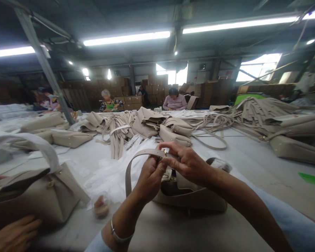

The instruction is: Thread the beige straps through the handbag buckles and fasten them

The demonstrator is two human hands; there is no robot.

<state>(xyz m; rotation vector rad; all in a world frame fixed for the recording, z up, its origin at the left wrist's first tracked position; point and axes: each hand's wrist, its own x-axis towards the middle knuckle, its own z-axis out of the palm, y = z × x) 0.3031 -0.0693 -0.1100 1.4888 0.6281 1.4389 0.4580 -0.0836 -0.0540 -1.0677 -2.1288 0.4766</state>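
Note:
Both my hands meet at a gold buckle (165, 153) on a beige bag strap (132, 168). My left hand (152, 176) pinches the strap from below and the left. From the right, my right hand (186, 161) closes its thumb and fingers on the strap at the buckle. The strap loops down to the left of my hands. Beneath and behind them a beige handbag (199, 201) lies on the table, its top gaping and a gold zipper (172, 178) showing inside. My forearms and fingers hide part of the bag.
At the left, a co-worker's hand (18, 232) rests by another beige handbag (42, 199) with a white-wrapped handle. White plastic film (105, 182) lies left of my hands. A pile of bags and straps (147, 122) spreads behind, with more bags (299, 140) right. People sit across the table.

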